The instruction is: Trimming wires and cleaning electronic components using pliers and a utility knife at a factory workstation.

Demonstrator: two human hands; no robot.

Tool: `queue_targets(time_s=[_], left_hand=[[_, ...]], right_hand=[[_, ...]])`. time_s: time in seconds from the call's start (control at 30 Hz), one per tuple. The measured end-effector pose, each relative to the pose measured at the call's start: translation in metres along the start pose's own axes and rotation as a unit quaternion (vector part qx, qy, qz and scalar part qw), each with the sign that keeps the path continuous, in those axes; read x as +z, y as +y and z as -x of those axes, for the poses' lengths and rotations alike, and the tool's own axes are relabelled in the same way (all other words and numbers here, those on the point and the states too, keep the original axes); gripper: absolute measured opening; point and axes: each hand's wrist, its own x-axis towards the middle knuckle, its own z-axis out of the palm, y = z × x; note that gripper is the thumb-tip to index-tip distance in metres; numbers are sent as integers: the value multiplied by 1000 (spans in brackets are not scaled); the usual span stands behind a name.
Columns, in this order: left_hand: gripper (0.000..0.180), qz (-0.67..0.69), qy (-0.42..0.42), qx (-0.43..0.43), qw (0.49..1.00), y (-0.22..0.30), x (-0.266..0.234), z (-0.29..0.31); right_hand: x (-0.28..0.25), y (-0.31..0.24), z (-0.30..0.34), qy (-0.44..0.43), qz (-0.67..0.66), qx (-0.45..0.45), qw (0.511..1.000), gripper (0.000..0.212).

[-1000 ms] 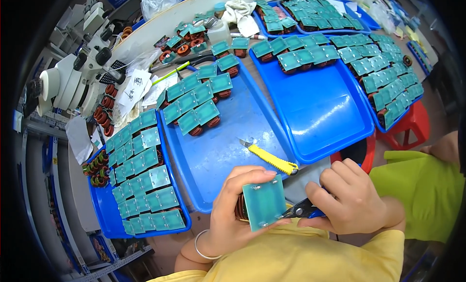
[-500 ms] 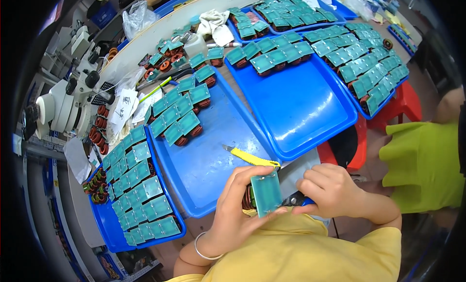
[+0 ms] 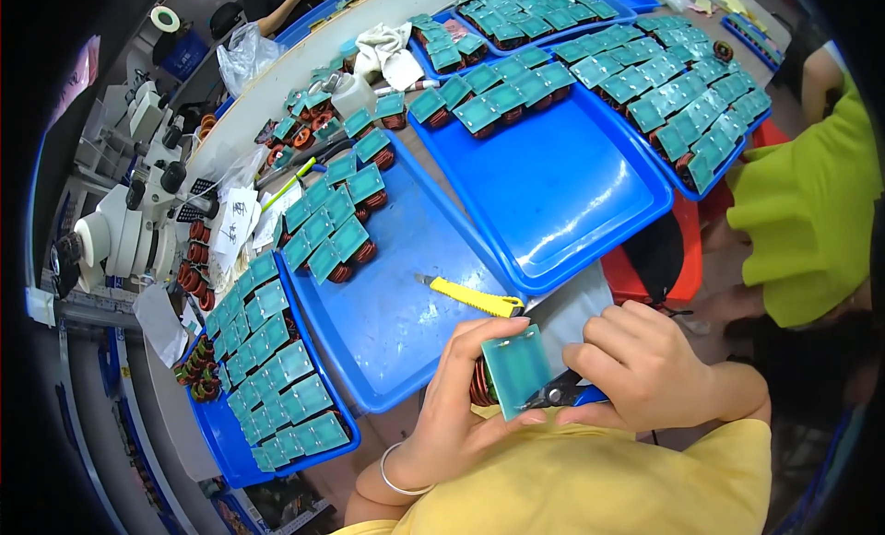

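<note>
Blue trays [image 3: 553,194] cover the table; left hand [image 3: 461,415] clamps a green board [image 3: 518,369] steady, so the right hand [image 3: 645,369], closed on cutters [image 3: 558,393], reaches its edge.

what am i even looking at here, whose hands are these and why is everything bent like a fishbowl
This is one picture from a wide fisheye camera worn on a person's head, looking down at their own hands; the lens bends straight edges near the rim. No machine is involved. The left hand holds a small green board with a copper coil under it. The right hand holds blue-handled cutters against it. On the bench lie blue trays with rows of the same green boards, a yellow utility knife, and at the far left a white microscope. The yellow-green sleeve at right belongs to another person.
</note>
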Motion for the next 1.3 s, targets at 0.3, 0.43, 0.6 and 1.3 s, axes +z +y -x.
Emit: queue_targets(time_s=[0.3, 0.43, 0.6, 1.3], left_hand=[[68, -38, -7, 21, 999, 0, 0, -4], [73, -69, -24, 33, 997, -4, -1, -4], [73, 49, 5, -18, 999, -7, -1, 3], [66, -19, -19, 63, 998, -2, -2, 0]], right_hand=[[0, -1, 0, -26, 23, 3, 999, 45], [-1, 1, 3, -64, 13, 13, 998, 46], [-1, 19, -4, 35, 10, 47, 998, 47], [-7, 14, -7, -5, 42, 57, 997, 38]])
